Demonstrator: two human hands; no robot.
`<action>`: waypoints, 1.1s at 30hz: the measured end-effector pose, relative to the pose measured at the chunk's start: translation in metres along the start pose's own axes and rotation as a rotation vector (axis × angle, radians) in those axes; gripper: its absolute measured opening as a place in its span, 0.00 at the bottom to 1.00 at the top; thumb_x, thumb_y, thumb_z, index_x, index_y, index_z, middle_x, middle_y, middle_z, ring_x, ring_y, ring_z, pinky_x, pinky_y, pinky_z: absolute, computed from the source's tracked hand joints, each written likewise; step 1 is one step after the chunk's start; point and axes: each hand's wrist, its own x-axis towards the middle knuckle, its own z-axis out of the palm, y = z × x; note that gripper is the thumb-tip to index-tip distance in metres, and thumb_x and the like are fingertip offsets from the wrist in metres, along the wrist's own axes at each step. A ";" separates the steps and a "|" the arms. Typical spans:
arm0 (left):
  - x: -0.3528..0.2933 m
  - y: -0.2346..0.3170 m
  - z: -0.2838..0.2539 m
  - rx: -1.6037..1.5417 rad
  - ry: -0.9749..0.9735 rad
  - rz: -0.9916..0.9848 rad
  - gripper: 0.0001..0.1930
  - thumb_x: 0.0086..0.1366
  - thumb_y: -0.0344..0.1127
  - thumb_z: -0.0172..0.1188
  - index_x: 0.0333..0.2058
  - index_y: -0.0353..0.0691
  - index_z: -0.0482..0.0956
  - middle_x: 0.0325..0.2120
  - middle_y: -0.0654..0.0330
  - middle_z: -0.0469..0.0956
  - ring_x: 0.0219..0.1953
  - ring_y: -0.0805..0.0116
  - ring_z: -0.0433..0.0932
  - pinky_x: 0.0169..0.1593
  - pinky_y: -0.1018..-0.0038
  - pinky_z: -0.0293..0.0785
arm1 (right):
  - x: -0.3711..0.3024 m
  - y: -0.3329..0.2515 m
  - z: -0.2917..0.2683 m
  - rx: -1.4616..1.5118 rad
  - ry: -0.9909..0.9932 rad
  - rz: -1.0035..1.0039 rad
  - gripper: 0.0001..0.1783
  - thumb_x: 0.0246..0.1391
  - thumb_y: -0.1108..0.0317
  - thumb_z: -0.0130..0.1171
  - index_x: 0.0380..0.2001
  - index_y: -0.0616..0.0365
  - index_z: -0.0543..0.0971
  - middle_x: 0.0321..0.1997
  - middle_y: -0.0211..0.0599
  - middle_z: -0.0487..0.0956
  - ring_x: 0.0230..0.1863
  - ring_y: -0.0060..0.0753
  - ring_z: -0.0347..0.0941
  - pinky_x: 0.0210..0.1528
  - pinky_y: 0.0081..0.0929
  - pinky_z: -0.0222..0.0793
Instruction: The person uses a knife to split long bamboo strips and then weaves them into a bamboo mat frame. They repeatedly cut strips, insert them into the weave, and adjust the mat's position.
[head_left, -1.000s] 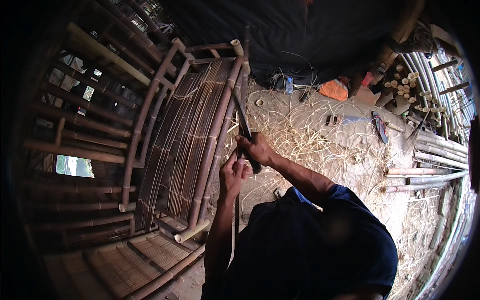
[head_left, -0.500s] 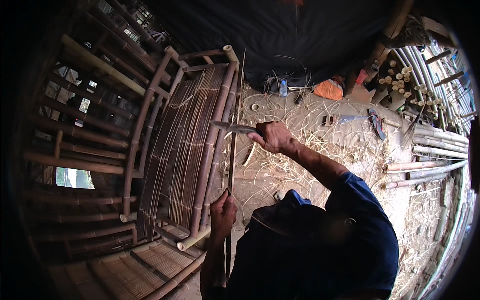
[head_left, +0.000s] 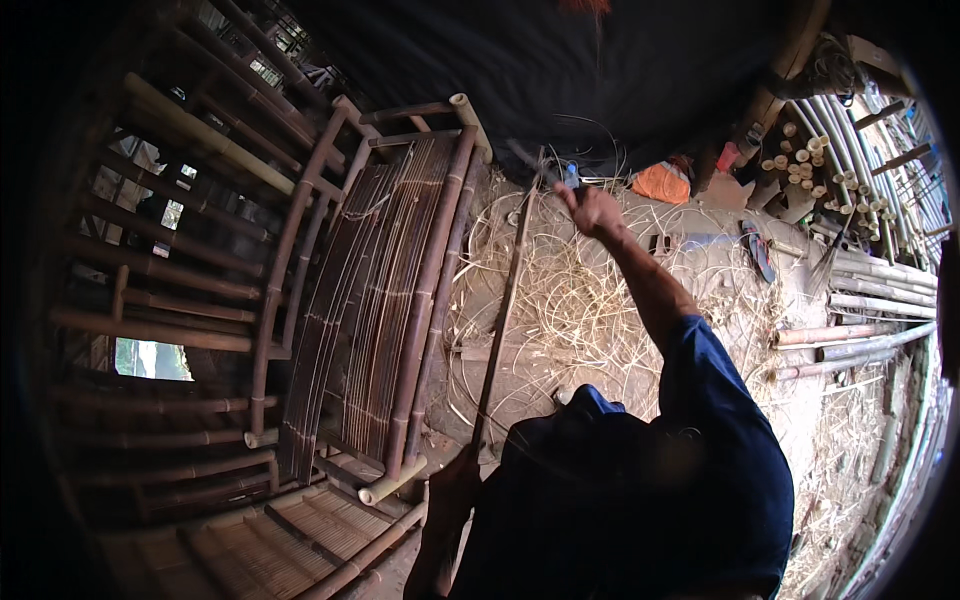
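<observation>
A long thin bamboo strip (head_left: pixel 508 300) slants up and away from my left hand (head_left: pixel 457 478), which is closed round its near end in shadow. My right hand (head_left: pixel 597 212) reaches far forward, closed on a knife (head_left: pixel 528 158) whose blade is smeared by motion. The blade lies across or close by the strip's far end; whether it touches cannot be made out. To the left of the strip stands a bamboo bench (head_left: pixel 420 300) with several narrow dark strips (head_left: pixel 375 330) laid lengthwise on it.
Pale shavings (head_left: pixel 600 290) litter the ground. A blue bottle (head_left: pixel 571 174), an orange bag (head_left: pixel 661 185) and a sandal (head_left: pixel 757 250) lie ahead and right. Bamboo poles (head_left: pixel 880 285) are stacked at the right. Behind hangs a dark cloth (head_left: pixel 640 80); bamboo frames (head_left: pixel 170 335) fill the left.
My right hand and the knife have swung forward and right, from beside the bench to the strip's far end. My left hand has drawn back nearer my body, and the strip now slants away from the bench.
</observation>
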 end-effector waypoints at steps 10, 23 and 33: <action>0.058 -0.044 0.012 0.233 0.168 0.067 0.19 0.72 0.42 0.46 0.55 0.40 0.72 0.20 0.45 0.72 0.25 0.44 0.76 0.28 0.59 0.70 | -0.092 0.014 0.080 1.126 -0.028 0.254 0.29 0.55 0.39 0.58 0.18 0.53 0.74 0.15 0.24 0.70 0.13 0.20 0.61 0.16 0.25 0.55; -0.016 -0.166 -0.025 0.689 0.123 0.115 0.23 0.71 0.52 0.49 0.52 0.38 0.74 0.32 0.45 0.80 0.33 0.48 0.81 0.37 0.60 0.74 | -0.129 -0.031 0.114 1.129 -0.265 0.052 0.13 0.54 0.63 0.59 0.26 0.63 0.82 0.18 0.34 0.78 0.17 0.24 0.70 0.16 0.28 0.63; 0.018 -0.104 0.032 0.106 0.034 -0.030 0.09 0.65 0.33 0.52 0.31 0.36 0.78 0.23 0.55 0.77 0.22 0.62 0.76 0.28 0.66 0.70 | -0.039 -0.010 0.073 -0.057 0.615 -0.449 0.35 0.62 0.40 0.49 0.11 0.56 0.68 0.11 0.36 0.67 0.09 0.32 0.61 0.11 0.34 0.58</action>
